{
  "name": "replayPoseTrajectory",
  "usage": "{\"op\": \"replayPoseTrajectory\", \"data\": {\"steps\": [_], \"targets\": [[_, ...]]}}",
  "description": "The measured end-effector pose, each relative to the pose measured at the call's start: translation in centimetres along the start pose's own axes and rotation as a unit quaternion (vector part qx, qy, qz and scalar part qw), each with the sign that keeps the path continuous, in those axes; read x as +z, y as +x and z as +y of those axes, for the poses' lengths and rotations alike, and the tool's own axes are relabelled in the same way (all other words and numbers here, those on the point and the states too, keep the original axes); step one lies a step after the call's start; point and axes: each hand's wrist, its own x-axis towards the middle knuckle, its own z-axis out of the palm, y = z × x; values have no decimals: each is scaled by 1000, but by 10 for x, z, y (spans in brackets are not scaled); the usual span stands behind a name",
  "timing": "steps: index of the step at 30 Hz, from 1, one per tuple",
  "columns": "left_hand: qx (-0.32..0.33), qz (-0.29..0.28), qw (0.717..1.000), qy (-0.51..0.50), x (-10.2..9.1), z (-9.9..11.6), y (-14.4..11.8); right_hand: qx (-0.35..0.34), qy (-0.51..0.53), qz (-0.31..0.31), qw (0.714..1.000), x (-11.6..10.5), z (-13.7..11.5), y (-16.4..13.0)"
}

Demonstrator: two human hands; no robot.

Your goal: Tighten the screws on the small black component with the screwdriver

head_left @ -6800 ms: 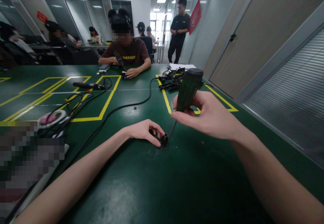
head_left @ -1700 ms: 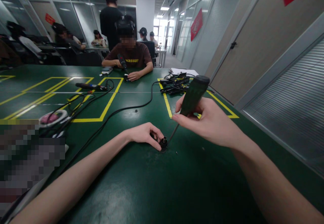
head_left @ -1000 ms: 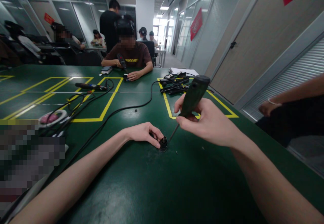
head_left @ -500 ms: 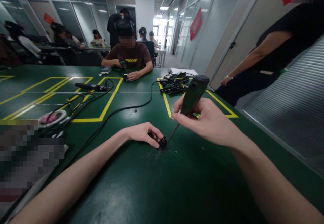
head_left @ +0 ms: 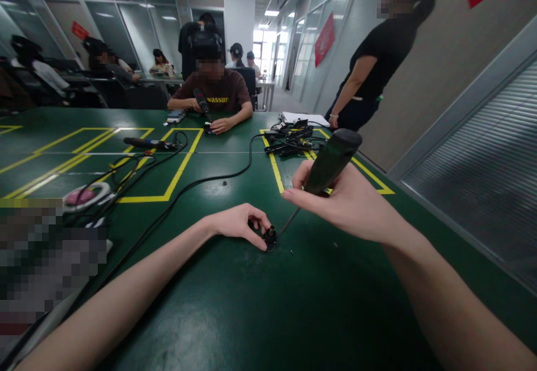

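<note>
Left hand point(head_left: 235, 221) pinches 1 stepped black cylinder point(head_left: 271, 238) while right hand point(head_left: 354, 202) grips a thick-handled screwdriver point(head_left: 331, 164).

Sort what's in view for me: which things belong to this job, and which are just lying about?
Seemingly in the job:
screwdriver, in the right hand
small black part, held by the left hand

Seemingly lying about:
heap of black cables
white paper
white ring

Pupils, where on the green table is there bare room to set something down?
Free: the near green table, between the forearms, below the small black part; and the patch between the left yellow tape and the long black cable. Crowded: the black pile beyond the right hand, and around the white ring.
</note>
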Motion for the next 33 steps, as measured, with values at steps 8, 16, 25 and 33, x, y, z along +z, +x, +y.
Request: {"op": "replayPoseTrajectory", "data": {"steps": [8, 16, 25, 33], "targets": [[-1, 4, 1000, -8, 1, -1, 0, -2, -19, -1, 1000, 0, 1, -1], [0, 1, 1000, -6, 1, 1, 0, 7, 5, -9, 1000, 1, 1, 1], [1, 4, 1000, -18, 1, -3, 0, 4, 1, -5, 1000, 1, -2, 1], [11, 1, 1000, -4, -3, -5, 1, -4, -21, -4, 1000, 2, 1, 2]]}}
